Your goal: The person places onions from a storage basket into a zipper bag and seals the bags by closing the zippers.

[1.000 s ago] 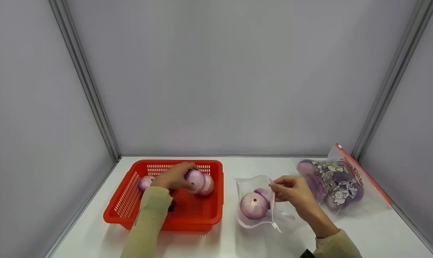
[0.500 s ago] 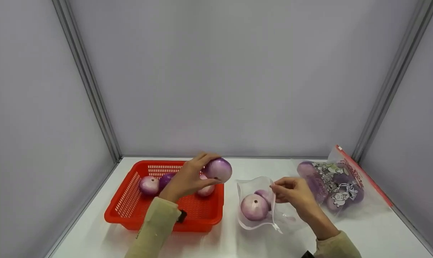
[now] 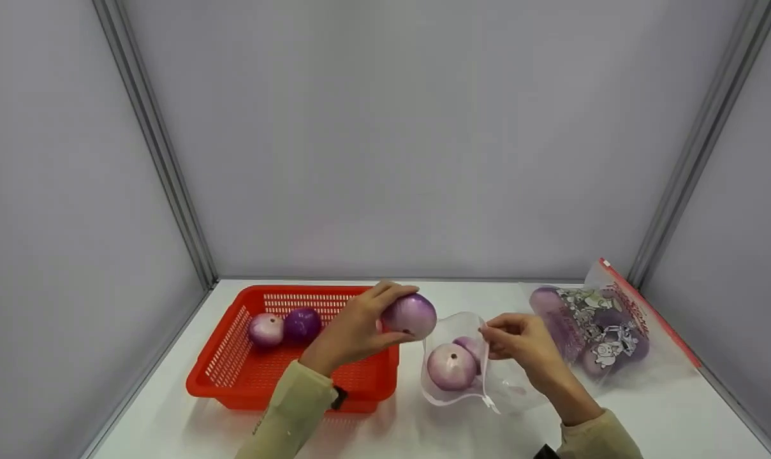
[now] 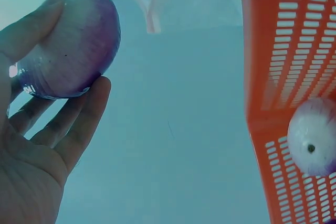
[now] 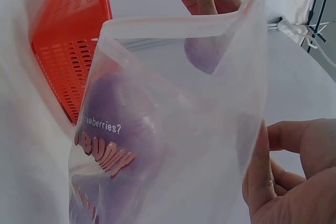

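My left hand [image 3: 356, 328] grips a purple-and-white onion [image 3: 412, 316] between thumb and fingers, raised over the right rim of the red basket. In the left wrist view, that onion [image 4: 79, 40] is apart from the basket. My right hand [image 3: 519, 338] pinches the right edge of a clear zip bag [image 3: 442, 326], whose mouth stands open. Inside the bag sit a pale onion [image 3: 452, 366] and a second one partly hidden behind it. Printed lettering shows on the bag [image 5: 205, 124] in the right wrist view.
The red basket [image 3: 197, 387] at left holds a pale onion [image 3: 266, 330] and a dark purple one [image 3: 302, 324]; another is mostly hidden behind my left hand. A filled, printed zip bag [image 3: 605, 328] with a red closure lies at right, near the back wall [image 3: 423, 159].
My left hand has lifted the onion out of the basket and carried it right, toward the bag's mouth. The right hand keeps its pinch on the bag in about the same place.
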A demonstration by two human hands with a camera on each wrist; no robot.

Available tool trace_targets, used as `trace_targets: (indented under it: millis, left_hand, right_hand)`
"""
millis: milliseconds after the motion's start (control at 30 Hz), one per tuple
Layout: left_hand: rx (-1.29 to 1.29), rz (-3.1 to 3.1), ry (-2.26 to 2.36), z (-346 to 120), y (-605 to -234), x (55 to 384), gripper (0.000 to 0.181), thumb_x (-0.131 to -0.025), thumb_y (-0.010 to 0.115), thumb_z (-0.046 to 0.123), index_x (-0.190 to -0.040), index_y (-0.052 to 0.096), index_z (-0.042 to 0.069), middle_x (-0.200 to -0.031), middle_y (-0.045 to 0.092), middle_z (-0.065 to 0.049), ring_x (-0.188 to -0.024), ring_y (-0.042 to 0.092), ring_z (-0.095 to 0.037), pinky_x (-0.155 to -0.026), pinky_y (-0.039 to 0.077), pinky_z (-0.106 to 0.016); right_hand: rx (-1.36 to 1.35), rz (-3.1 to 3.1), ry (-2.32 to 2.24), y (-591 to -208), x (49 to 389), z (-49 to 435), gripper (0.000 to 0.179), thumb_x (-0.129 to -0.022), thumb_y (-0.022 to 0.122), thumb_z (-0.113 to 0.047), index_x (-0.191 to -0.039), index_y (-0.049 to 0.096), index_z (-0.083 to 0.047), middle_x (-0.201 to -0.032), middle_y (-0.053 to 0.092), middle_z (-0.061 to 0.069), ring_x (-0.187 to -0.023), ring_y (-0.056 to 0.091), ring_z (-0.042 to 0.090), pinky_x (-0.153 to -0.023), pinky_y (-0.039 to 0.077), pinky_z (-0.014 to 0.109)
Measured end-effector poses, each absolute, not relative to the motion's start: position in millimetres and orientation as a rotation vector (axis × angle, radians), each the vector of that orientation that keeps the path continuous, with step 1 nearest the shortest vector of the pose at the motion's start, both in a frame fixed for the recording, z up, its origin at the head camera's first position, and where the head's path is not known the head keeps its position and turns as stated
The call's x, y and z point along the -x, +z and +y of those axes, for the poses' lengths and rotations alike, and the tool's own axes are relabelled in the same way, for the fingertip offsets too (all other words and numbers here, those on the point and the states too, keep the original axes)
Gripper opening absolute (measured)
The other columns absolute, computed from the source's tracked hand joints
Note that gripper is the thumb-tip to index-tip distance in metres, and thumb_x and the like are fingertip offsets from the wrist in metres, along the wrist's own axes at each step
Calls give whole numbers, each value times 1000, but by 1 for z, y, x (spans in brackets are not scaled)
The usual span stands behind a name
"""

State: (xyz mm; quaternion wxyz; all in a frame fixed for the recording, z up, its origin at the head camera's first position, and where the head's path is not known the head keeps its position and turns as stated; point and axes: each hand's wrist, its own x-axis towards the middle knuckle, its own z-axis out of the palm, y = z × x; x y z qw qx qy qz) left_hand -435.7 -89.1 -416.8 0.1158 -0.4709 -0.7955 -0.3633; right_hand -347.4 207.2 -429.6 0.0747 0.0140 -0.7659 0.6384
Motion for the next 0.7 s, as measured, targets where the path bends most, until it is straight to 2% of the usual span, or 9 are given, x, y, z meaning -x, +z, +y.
trace_targets:
  millis: [100,333,400,700]
  left_hand:
    - [1419,-2323,-1015,-82,-420,430,68,-86,86,30,-146,55,21,-134,63,0,-119,66,-19,-103,56,-37]
    - [1553,-2217,-1108,-65,-433,423,67,-86,87,25,-139,51,6,-133,63,-8,-116,67,-16,-102,55,-25]
    - [1569,-2200,-1097,-61,-436,422,65,-86,87,25,-137,52,5,-131,63,-9,-116,67,-16,-102,54,-23]
    - [1587,-2237,-998,-52,-441,420,61,-88,85,29,-138,55,12,-132,64,-3,-121,64,-13,-106,52,-22]
  right_hand:
    - [-48,-2296,1922,-429,348,206,22,-94,71,-1,-102,67,19,-75,66,2,-64,68,9,-66,64,31]
    - [-49,-2294,1930,-428,349,204,24,-94,71,-1,-103,66,20,-77,68,5,-65,68,10,-66,64,31]
    - [-48,-2292,1935,-428,349,204,23,-94,71,-2,-103,66,20,-78,68,5,-65,68,10,-66,64,30]
    - [-46,-2273,1958,-428,349,204,17,-94,70,-1,-98,68,15,-76,67,1,-65,68,9,-65,63,29]
